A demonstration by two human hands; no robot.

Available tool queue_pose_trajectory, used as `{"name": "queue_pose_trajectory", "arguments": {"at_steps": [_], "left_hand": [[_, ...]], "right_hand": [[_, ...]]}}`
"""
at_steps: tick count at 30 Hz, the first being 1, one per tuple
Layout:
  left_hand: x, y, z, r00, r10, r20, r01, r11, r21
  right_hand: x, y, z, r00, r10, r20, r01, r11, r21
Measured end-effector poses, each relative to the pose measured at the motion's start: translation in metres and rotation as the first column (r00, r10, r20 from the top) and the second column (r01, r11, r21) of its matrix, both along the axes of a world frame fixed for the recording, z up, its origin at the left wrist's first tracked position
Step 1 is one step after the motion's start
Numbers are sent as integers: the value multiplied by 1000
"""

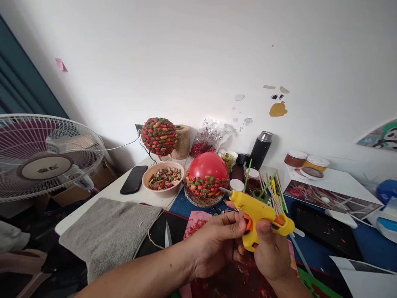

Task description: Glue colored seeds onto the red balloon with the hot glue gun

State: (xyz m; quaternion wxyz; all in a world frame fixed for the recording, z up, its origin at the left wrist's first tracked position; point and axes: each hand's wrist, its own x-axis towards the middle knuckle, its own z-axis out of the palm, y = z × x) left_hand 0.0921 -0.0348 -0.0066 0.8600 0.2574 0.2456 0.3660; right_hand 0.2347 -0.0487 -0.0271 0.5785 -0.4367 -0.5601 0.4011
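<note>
In the head view, my right hand is wrapped round the rear of a yellow glue gun, thumb on its side. The gun's metal nozzle points up and left. My left hand has its thumb and fingers closed at the gun's orange trigger; some of its fingers are hidden behind the thumb. Just beyond the nozzle, a red balloon sits on a round woven base. Rows of painted nut shells, red, green and yellow, cover the balloon's lower part.
A pink bowl of shells stands left of the balloon. Behind are a shell-covered ball, a twine spool and a black flask. A blade lies near my left forearm. A fan is at far left; brushes stand right.
</note>
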Motion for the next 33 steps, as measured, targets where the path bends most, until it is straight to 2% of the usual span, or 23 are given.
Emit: {"name": "queue_pose_trajectory", "arguments": {"at_steps": [2,4,7,8,9,10,12,14,15,17,18,20,25,33], "left_hand": [[0,-3,0,1000,4,-9,-4,1000,-4],[-5,-9,2,999,-13,-46,13,1000,-10],[-30,-19,11,986,-63,-157,70,997,38],[-44,-19,15,975,-41,-217,63,993,99],[-59,-16,21,956,36,-290,27,977,209],[-76,-9,27,913,173,-369,-32,933,359],[-113,13,37,741,461,-488,-82,784,616],[-151,43,44,510,643,-571,-8,668,744],[-168,57,46,350,700,-622,81,639,765],[-197,81,46,-53,735,-676,365,644,672],[-209,90,45,-143,727,-671,411,661,628],[-224,97,40,-246,718,-651,472,675,567],[-234,95,24,-360,696,-622,571,691,443],[-230,105,15,-444,651,-615,598,727,337]], "right_hand": [[1,3,6,999,25,-48,-28,998,-48],[1,9,12,999,14,-31,-14,1000,-7],[1,15,16,1000,-21,2,21,998,62],[1,15,16,1000,-17,-2,17,998,58],[1,15,16,1000,-2,-13,3,999,45],[1,15,15,999,26,-24,-25,999,35],[1,14,14,997,69,-46,-68,997,25],[-1,12,13,995,71,-66,-70,997,17],[-2,11,13,995,63,-72,-63,998,4],[-3,10,12,996,53,-72,-56,998,-28],[-4,10,11,996,61,-65,-63,997,-38],[-3,11,9,996,82,-43,-83,996,-37],[-2,13,10,990,126,67,-127,992,23],[-9,14,22,983,144,113,-156,982,111]]}}
